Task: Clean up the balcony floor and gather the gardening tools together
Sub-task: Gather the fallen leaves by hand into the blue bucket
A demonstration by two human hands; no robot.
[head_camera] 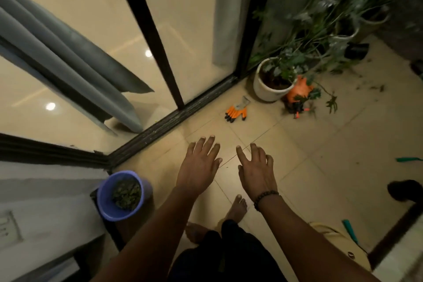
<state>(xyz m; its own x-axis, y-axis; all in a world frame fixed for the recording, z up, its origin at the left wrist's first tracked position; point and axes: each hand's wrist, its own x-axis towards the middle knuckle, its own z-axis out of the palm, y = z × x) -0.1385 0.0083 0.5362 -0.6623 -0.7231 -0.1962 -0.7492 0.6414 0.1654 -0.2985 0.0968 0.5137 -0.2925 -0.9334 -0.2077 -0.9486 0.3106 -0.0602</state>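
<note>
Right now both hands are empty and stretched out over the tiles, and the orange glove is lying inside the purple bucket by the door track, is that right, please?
Not quite. The orange glove is lying on the floor tiles near the white plant pot, not inside the purple bucket, which holds only dark leaf scraps. The head view shows this. The rest stands: the left hand and right hand are both empty and stretched out over the tiles.

Beige tiled floor [320, 144], black-framed glass door [146, 18], grey curtain [68, 57], dim light
</note>
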